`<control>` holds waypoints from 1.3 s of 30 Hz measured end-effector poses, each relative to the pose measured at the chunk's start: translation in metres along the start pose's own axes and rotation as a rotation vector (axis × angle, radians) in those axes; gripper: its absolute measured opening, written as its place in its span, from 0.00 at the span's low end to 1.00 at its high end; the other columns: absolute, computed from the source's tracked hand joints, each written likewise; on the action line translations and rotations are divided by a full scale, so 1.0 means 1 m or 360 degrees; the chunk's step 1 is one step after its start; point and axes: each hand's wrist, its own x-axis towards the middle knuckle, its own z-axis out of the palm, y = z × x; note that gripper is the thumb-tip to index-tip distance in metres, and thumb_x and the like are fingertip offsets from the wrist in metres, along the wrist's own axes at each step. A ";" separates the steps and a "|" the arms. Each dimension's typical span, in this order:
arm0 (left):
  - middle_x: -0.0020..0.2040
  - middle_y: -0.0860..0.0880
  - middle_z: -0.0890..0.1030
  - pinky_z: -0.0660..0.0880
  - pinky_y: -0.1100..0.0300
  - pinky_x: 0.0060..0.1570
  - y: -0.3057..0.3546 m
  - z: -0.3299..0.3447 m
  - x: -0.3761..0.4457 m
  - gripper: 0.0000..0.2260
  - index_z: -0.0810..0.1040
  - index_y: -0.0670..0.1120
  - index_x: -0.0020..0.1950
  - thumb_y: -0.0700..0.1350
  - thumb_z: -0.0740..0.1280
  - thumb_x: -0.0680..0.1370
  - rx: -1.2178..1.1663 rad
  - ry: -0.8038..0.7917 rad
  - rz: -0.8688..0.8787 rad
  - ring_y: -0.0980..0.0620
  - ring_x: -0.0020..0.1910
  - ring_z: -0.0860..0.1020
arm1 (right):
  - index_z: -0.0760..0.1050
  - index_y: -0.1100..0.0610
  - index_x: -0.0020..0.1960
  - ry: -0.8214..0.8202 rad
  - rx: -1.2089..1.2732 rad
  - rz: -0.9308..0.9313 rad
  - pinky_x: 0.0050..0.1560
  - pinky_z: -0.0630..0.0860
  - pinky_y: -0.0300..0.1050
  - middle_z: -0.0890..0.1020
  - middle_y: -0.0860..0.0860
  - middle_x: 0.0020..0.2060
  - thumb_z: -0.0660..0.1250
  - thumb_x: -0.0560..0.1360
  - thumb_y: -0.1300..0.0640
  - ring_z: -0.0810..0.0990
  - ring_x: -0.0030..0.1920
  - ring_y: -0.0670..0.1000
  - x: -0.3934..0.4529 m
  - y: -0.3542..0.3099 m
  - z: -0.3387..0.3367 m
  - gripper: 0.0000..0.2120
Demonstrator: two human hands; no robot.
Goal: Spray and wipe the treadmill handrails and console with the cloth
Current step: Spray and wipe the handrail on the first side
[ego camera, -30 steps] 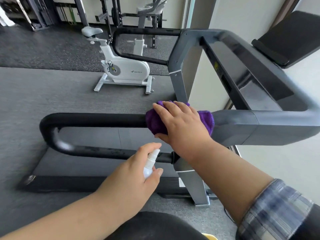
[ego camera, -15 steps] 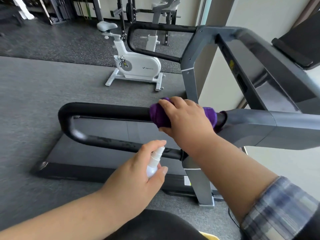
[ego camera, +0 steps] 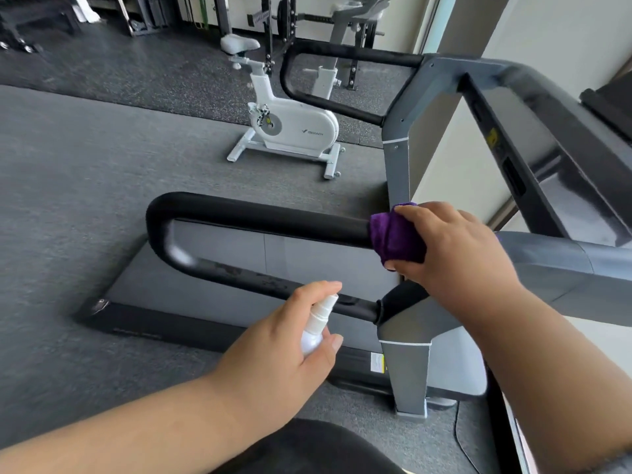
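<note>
Right hand (ego camera: 455, 254) gripped the purple cloth (ego camera: 393, 237) around the handrail (ego camera: 260, 215), hiding most; left hand (ego camera: 290, 347) clutched the half-covered spray bottle (ego camera: 316, 325).

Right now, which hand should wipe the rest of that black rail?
Probably the right hand: it already holds the cloth wrapped on the rail. The left hand holds the spray bottle.

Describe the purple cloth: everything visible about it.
The cloth is deep purple, soft and plush like microfibre, bunched into a thick fold. It wraps the top bar of the near handrail, at the end where the black padding meets the grey frame. The right hand grips it from above, fingers over the top, thumb beneath; most of it is hidden under that hand.
</note>
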 end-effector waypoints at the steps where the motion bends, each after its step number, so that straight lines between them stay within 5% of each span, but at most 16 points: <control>1: 0.51 0.63 0.77 0.72 0.70 0.45 -0.003 -0.002 -0.001 0.22 0.56 0.78 0.66 0.63 0.60 0.76 -0.0011 0.0002 -0.0007 0.59 0.48 0.78 | 0.73 0.48 0.70 -0.0013 -0.0001 -0.0010 0.56 0.77 0.55 0.79 0.51 0.61 0.76 0.64 0.37 0.79 0.55 0.60 0.002 -0.002 0.000 0.37; 11: 0.49 0.63 0.76 0.69 0.74 0.46 -0.028 -0.024 -0.005 0.22 0.58 0.71 0.69 0.62 0.59 0.76 -0.0071 -0.0028 -0.0028 0.61 0.49 0.76 | 0.67 0.46 0.73 -0.0107 -0.0016 -0.0223 0.55 0.76 0.52 0.77 0.49 0.64 0.71 0.68 0.33 0.78 0.58 0.58 0.048 -0.090 0.013 0.38; 21: 0.51 0.63 0.76 0.71 0.71 0.47 -0.078 -0.092 -0.021 0.23 0.55 0.79 0.66 0.61 0.61 0.76 -0.0164 0.0081 0.0033 0.59 0.49 0.77 | 0.67 0.46 0.73 -0.0118 -0.0113 -0.0271 0.52 0.78 0.51 0.77 0.48 0.63 0.69 0.71 0.32 0.78 0.58 0.57 0.084 -0.177 0.029 0.36; 33: 0.47 0.65 0.75 0.71 0.71 0.46 -0.154 -0.198 -0.032 0.24 0.59 0.68 0.69 0.54 0.65 0.79 -0.0213 0.0007 0.0132 0.62 0.46 0.77 | 0.59 0.44 0.78 -0.0320 -0.0332 -0.0271 0.57 0.75 0.52 0.72 0.47 0.69 0.68 0.73 0.35 0.74 0.64 0.58 0.127 -0.295 0.044 0.38; 39: 0.47 0.62 0.77 0.70 0.74 0.45 -0.186 -0.224 -0.038 0.26 0.57 0.70 0.68 0.51 0.67 0.80 -0.0268 -0.0161 0.0186 0.62 0.46 0.76 | 0.71 0.46 0.67 -0.0628 -0.0761 -0.0392 0.41 0.70 0.49 0.76 0.49 0.57 0.70 0.73 0.40 0.77 0.57 0.57 0.157 -0.348 0.045 0.25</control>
